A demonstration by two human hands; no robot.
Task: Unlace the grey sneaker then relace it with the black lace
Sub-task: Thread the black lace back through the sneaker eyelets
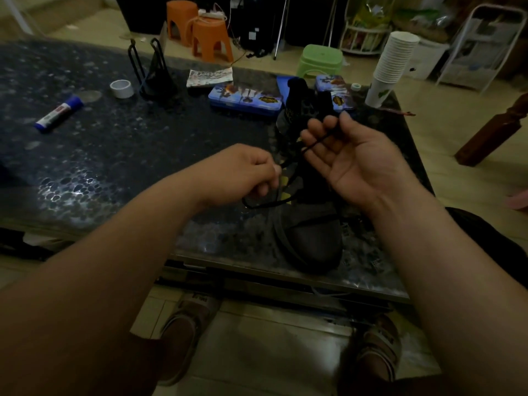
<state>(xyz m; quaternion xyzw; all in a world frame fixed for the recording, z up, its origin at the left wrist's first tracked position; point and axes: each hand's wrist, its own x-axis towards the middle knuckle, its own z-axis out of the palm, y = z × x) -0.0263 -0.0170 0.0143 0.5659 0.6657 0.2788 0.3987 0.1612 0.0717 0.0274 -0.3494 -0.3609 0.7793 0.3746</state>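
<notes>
The grey sneaker (pixel 313 232) stands on the dark pebbled table (pixel 114 155), toe toward me near the front edge, heel toward the far side. A black lace (pixel 264 205) runs from its eyelets. My left hand (pixel 243 174) is closed in a fist at the shoe's left side, pinching one strand of the lace that loops below it. My right hand (pixel 351 155) is palm up over the shoe's opening, with the other lace strand pinched between thumb and fingers. The shoe's upper middle is hidden behind my hands.
On the table are a glue stick (pixel 58 112), a tape roll (pixel 122 88), a black wire stand (pixel 154 72), two blue tins (pixel 245 98), and a stack of paper cups (pixel 391 67) at the far right. Orange and green stools (pixel 211 38) stand beyond on the floor.
</notes>
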